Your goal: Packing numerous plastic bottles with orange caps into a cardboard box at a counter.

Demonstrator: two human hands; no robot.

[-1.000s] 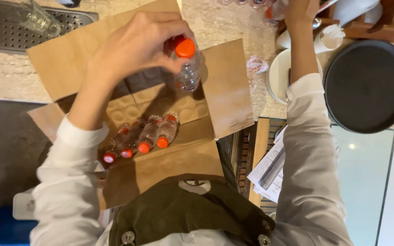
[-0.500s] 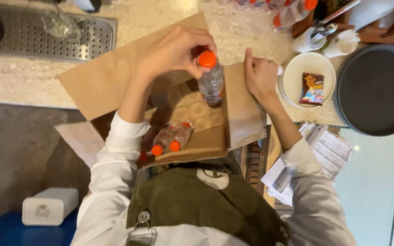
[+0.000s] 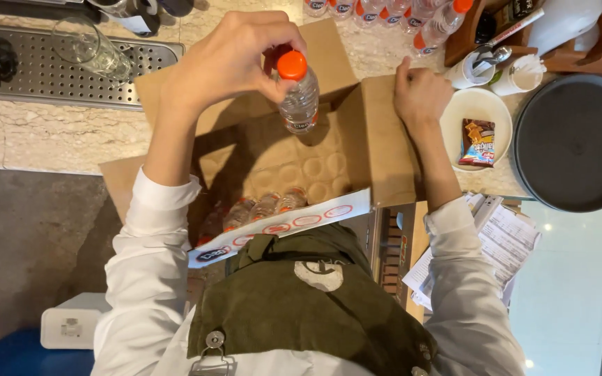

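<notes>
The pale stone tabletop (image 3: 50,143) is occupied by an open cardboard box (image 3: 384,146) at centre, a white bowl (image 3: 454,115) and black tray (image 3: 576,143) at three o'clock, and a metal drip grate (image 3: 36,69) at ten.

Box floor (image 3: 301,167) lies open — bottles (image 3: 263,207) crowd only its near edge.

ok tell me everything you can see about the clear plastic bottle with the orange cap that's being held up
The small clear plastic bottle with an orange screw cap looks full of clear liquid and bears a label band near its base. It is upright, seen from above, lifted over the open brown cardboard box. The left hand grips it by the neck and cap with its fingertips. Nothing else touches it; the right hand rests on the box flap.
</notes>
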